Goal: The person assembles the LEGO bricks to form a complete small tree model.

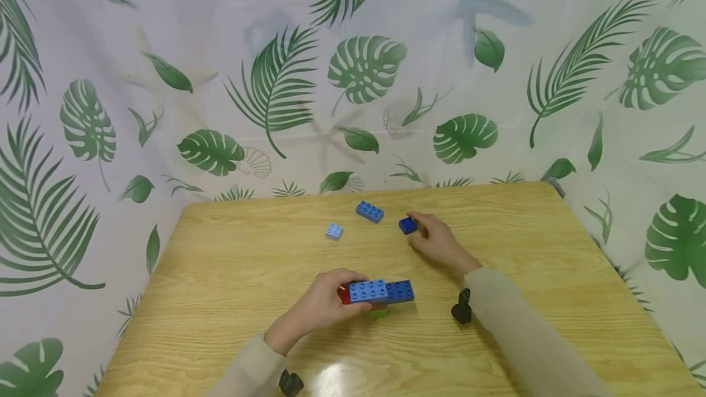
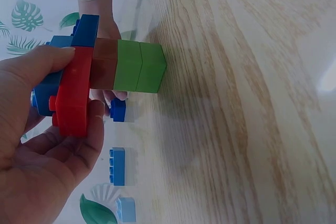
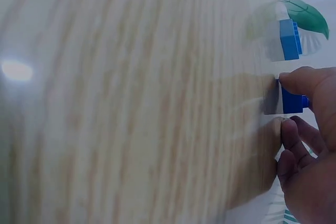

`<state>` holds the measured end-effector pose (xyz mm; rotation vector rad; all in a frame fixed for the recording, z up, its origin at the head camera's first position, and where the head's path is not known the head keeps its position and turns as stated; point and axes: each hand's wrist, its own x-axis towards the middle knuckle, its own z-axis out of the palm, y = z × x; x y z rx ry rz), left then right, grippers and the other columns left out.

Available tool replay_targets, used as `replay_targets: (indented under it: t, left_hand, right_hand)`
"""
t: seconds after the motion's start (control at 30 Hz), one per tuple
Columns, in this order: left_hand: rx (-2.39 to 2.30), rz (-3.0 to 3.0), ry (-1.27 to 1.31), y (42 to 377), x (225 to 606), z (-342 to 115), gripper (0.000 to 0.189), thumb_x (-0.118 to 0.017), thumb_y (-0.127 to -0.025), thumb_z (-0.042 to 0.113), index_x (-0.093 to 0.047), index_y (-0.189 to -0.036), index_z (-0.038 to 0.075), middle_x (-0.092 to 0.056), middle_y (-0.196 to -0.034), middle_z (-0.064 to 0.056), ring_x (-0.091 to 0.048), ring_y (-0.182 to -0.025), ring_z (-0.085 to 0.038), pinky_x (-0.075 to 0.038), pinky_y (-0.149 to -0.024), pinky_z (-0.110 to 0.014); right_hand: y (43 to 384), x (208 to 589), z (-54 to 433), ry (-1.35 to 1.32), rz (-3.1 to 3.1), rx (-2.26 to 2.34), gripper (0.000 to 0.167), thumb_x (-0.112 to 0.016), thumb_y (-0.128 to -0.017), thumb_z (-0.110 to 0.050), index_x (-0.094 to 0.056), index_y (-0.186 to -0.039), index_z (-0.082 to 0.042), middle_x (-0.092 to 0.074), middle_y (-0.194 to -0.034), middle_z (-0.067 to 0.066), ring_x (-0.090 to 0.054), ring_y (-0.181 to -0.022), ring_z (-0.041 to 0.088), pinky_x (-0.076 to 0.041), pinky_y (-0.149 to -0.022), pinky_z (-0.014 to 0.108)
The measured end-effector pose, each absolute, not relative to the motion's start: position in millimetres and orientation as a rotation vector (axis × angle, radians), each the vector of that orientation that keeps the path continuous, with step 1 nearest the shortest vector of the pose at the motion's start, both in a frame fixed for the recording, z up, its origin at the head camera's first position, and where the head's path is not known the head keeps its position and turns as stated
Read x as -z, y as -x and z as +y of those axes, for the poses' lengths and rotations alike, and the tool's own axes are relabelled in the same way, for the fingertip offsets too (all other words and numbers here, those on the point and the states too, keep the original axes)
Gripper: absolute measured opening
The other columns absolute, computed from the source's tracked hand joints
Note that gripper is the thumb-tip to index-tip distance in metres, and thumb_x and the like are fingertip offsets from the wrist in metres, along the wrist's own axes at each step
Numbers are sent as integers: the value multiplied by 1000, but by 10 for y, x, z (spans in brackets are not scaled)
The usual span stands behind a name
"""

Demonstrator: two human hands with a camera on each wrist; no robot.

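Observation:
My left hand (image 1: pixel 325 299) grips a brick assembly by its left end. A blue brick (image 1: pixel 368 291) and a darker blue brick (image 1: pixel 399 290) form its top, over a curved red brick (image 2: pixel 76 93). Beneath these, a brownish-red brick (image 2: pixel 105 64) sits on green bricks (image 2: pixel 140 66). Further back, my right hand (image 1: pixel 438 241) reaches round a small dark blue brick (image 1: pixel 407 225) on the table. Its thumb and fingers lie on either side of that brick; a small gap shows beside the fingers (image 3: pixel 294 135) in the right wrist view.
On the wooden table (image 1: pixel 248 262), a blue brick (image 1: pixel 369 211) and a small light blue brick (image 1: pixel 333 231) lie left of my right hand. A leaf-patterned curtain (image 1: pixel 287 78) hangs behind the table. Black wrist mounts (image 1: pixel 462 308) stick out from both sleeves.

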<state>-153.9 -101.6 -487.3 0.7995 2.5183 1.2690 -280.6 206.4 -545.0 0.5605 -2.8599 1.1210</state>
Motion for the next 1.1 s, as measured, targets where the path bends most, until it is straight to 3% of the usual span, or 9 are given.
replay_targets:
  t: [0.1, 0.27, 0.43, 0.63, 0.8, 1.1]
  left_hand:
    - [-1264, 2518, -801, 1534, 4864, -1019, 42, -83, -92, 21, -71, -131, 10, -72, -125, -5, -65, -100, -9, -58, -83, -25]
    - [-1258, 2518, -800, 1525, 4852, -1021, 42, -83, -93, 22, -71, -131, 10, -72, -125, -5, -65, -100, -9, -59, -83, -27]
    - [-1259, 2513, -798, 1530, 4860, -1022, 42, -83, -93, 23, -71, -132, 10, -72, -125, -5, -65, -101, -10, -59, -83, -27]
    - [-1257, 2506, -796, 1541, 4887, -1031, 42, -82, -94, 26, -70, -132, 12, -71, -126, -4, -64, -101, -9, -58, -83, -26]
    - [-1253, 2509, -796, 1539, 4876, -1030, 43, -82, -94, 26, -70, -133, 12, -71, -127, -4, -64, -102, -10, -57, -84, -26]
    - [-1234, 2504, -785, 1539, 4859, -1029, 44, -81, -95, 26, -69, -134, 12, -70, -129, -5, -63, -102, -10, -57, -85, -25]
  right_hand:
    - [2821, 5464, 2049, -549, -2855, -1102, 59, -70, -97, -10, -51, -151, 4, -58, -100, 17, -45, -75, 19, -38, -71, 37]
    - [2810, 5467, 2028, -508, -2843, -1098, 48, -71, -97, -8, -60, -143, 2, -62, -116, 21, -47, -77, 20, -38, -70, 36]
    - [2795, 5467, 2015, -487, -2831, -1092, 42, -72, -97, -8, -63, -137, 1, -61, -108, 19, -47, -77, 21, -38, -71, 36]
    - [2789, 5470, 2005, -453, -2832, -1137, 41, -73, -97, -8, -64, -136, 1, -62, -102, 16, -47, -77, 20, -38, -71, 36]
    - [2760, 5439, 1995, -380, -2846, -1221, 43, -76, -96, -13, -64, -135, 1, -70, -111, 19, -50, -78, 20, -40, -71, 33]
    - [2640, 5268, 1992, -405, -2875, -1305, 41, -78, -96, -16, -67, -133, -2, -67, -120, 17, -58, -92, 22, -48, -78, 32]
